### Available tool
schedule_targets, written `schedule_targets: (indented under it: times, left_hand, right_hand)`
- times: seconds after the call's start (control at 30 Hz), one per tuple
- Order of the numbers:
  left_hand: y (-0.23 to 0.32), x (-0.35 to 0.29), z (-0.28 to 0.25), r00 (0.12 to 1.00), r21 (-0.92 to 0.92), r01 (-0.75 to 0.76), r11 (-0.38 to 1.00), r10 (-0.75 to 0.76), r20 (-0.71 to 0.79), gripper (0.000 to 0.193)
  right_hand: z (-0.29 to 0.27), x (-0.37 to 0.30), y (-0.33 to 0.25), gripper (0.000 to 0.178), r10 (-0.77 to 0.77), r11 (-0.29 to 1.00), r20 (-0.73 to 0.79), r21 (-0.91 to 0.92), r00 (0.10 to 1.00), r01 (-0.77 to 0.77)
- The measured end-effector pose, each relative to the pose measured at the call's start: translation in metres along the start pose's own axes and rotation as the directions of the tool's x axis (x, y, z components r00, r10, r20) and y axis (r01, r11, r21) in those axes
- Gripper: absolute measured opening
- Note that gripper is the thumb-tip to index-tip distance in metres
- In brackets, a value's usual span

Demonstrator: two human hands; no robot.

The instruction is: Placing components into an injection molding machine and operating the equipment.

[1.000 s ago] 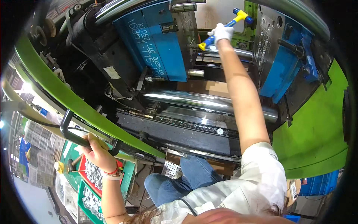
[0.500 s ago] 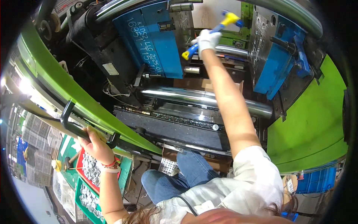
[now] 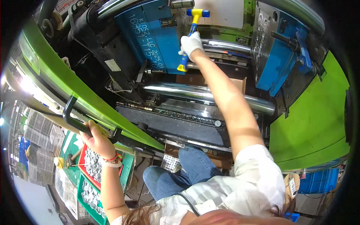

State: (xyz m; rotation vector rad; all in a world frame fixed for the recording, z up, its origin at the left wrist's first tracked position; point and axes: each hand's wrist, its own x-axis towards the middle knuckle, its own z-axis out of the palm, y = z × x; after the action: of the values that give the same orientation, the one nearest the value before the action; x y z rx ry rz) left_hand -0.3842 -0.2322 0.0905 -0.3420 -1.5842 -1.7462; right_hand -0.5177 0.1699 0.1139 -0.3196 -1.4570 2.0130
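My right hand (image 3: 191,45), in a white glove, is wrapped round the handle of a blue-and-yellow mallet (image 3: 194,20). The mallet stands nearly upright in view, its head at the far end, close by the face of the left blue mould half (image 3: 144,39). My bare left hand (image 3: 99,141) grips the black door handle (image 3: 75,125) on the green machine guard (image 3: 90,101). Facing the left mould half across the gap is a right mould half (image 3: 272,60) with a metal face.
Shiny tie bars (image 3: 243,103) cross the machine below and behind the moulds. A small round pale piece (image 3: 217,123) lies on the dark ledge. Beside my left arm, a red tray (image 3: 83,159) and a green tray (image 3: 79,193) hold many grey parts. A green panel (image 3: 311,123) stands at right.
My right hand has moved left with the mallet, whose head swung from the upper right to upright near the left mould half. My left hand stays on the door handle.
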Motion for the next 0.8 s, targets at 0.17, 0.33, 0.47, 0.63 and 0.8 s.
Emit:
schedule_targets:
  times: [0.17,0.33,0.47,0.63,0.8]
  left_hand:
    - [0.006,-0.002,-0.003,1.0,0.007,-0.011,1.0,0.011,0.027,0.007]
    - [0.007,-0.002,0.002,1.0,0.008,0.0,1.0,0.0,-0.006,0.005]
    - [-0.003,0.002,-0.003,0.999,0.07,-0.04,0.997,0.038,0.023,0.008]
    - [0.004,-0.002,-0.006,0.998,0.068,-0.031,0.997,0.027,0.05,0.008]
    - [0.005,0.0,0.003,1.0,0.017,0.002,1.0,-0.002,0.012,0.005]
  right_hand:
    - [-0.03,-0.019,-0.024,0.009,-0.093,0.976,-0.018,-0.198,0.995,0.088]
    - [-0.033,-0.017,-0.019,0.027,-0.105,0.89,-0.5,0.337,0.86,0.305]
    - [0.009,-0.028,0.032,0.027,0.006,1.0,-0.147,0.021,0.989,-0.003]
    - [-0.027,-0.038,-0.008,0.009,0.038,0.991,-0.011,0.128,0.999,-0.037]
    - [-0.022,-0.031,-0.006,0.012,0.029,0.936,-0.468,0.324,0.883,0.141]
